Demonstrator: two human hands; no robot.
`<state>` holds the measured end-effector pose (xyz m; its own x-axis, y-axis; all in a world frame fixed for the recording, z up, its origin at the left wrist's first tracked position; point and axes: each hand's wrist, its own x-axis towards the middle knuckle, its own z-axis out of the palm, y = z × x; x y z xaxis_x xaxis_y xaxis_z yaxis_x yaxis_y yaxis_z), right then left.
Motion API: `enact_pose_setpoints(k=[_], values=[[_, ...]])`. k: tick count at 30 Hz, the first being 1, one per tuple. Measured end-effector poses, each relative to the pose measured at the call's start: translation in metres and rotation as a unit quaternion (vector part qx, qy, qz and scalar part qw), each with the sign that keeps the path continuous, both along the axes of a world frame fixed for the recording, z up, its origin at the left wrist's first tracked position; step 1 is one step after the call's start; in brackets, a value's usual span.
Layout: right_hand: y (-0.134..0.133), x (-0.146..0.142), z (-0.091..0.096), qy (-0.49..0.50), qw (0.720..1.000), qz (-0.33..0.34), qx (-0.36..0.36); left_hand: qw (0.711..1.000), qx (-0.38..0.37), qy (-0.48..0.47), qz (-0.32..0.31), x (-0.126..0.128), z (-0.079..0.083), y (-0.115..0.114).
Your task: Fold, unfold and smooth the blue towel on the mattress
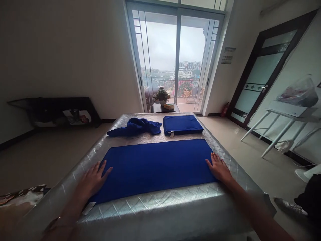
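A blue towel (155, 167) lies spread flat and wide on a plastic-wrapped quilted mattress (155, 204). My left hand (92, 180) rests palm down on the towel's left end, fingers stretched out. My right hand (219, 169) lies flat on the towel's right edge, fingers apart. Neither hand holds anything. Further back on the mattress a crumpled blue towel (136, 127) lies on the left and a neatly folded blue towel (182, 124) on the right.
Beyond the mattress a small dark table (164, 107) carries a potted plant (162, 95) before a glass balcony door (175, 60). A white table (288, 115) with a plastic bag stands at right. A low dark shelf (55, 112) lines the left wall.
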<state>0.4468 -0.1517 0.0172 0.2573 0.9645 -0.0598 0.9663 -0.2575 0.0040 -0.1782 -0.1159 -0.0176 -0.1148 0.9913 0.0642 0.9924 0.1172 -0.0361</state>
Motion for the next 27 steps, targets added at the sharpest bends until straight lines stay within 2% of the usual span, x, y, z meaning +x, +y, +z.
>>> enact_pose_setpoints(k=[3, 5, 7, 9, 12, 14, 16, 18, 20, 23, 27], values=[[-0.001, 0.009, -0.004, 0.007, 1.0, -0.005, 0.018, 0.999, 0.037, 0.016, -0.004, 0.012, 0.011, -0.003], [-0.001, 0.008, -0.006, 0.018, 0.999, -0.006, 0.029, 0.999, 0.042, -0.006, -0.017, 0.039, 0.02, -0.006], [0.0, 0.006, -0.008, 0.03, 0.999, -0.009, 0.033, 0.997, -0.001, -0.053, -0.055, 0.084, 0.029, -0.009], [0.0, 0.006, -0.008, 0.036, 0.999, -0.012, 0.036, 0.984, -0.044, -0.098, -0.141, 0.142, 0.035, -0.012], [-0.002, 0.006, -0.007, 0.036, 0.998, -0.005, 0.043, 0.956, -0.044, -0.117, -0.267, 0.226, 0.038, -0.017], [-0.003, 0.007, -0.006, 0.036, 0.998, 0.001, 0.05, 0.943, -0.052, -0.115, -0.307, 0.262, 0.037, -0.022], [-0.004, 0.006, -0.006, 0.038, 0.998, 0.005, 0.054, 0.94, -0.057, -0.111, -0.316, 0.274, 0.034, -0.025], [-0.004, 0.007, -0.007, 0.04, 0.998, 0.004, 0.054, 0.945, -0.062, -0.107, -0.301, 0.264, 0.03, -0.029], [-0.002, 0.008, -0.009, 0.04, 0.998, 0.004, 0.054, 0.956, -0.064, -0.101, -0.267, 0.236, 0.027, -0.032], [0.0, 0.011, -0.013, 0.039, 0.998, 0.002, 0.049, 0.977, -0.05, -0.081, -0.192, 0.172, 0.019, -0.038], [0.002, 0.013, -0.017, 0.032, 0.998, 0.003, 0.045, 0.996, -0.042, -0.045, -0.057, 0.075, 0.008, -0.051]])
